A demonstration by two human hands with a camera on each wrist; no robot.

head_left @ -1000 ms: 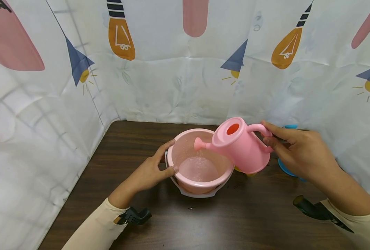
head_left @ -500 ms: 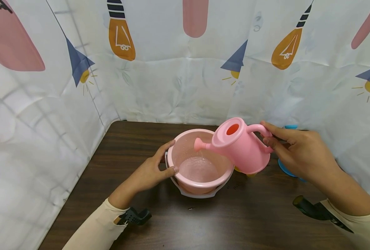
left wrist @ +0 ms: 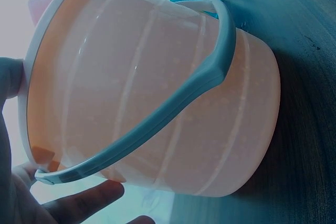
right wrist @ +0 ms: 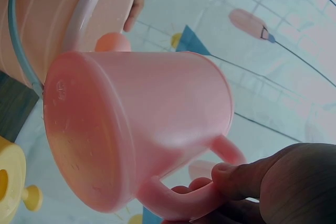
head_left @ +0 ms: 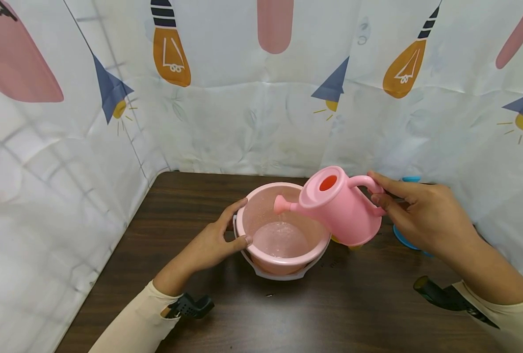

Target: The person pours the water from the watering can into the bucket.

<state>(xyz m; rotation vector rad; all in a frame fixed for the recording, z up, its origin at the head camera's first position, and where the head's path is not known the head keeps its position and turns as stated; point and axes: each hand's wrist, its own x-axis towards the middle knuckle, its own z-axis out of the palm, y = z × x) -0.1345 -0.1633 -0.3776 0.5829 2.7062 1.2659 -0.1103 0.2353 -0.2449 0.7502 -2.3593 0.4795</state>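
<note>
My right hand (head_left: 425,211) grips the can (head_left: 341,211) by its handle (head_left: 364,182), tilted, spout (head_left: 282,205) over the bucket (left wrist: 147,66), which stands toward the far edge of the worktop (head_left: 261,323); my left hand (head_left: 210,242) holds its rim (head_left: 283,259). I judge pouring to be in hand, the next move calling for an even tilt above the bucket. The mark (right wrist: 61,90) on the can's base is unreadable, and I find no legible brand.
</note>
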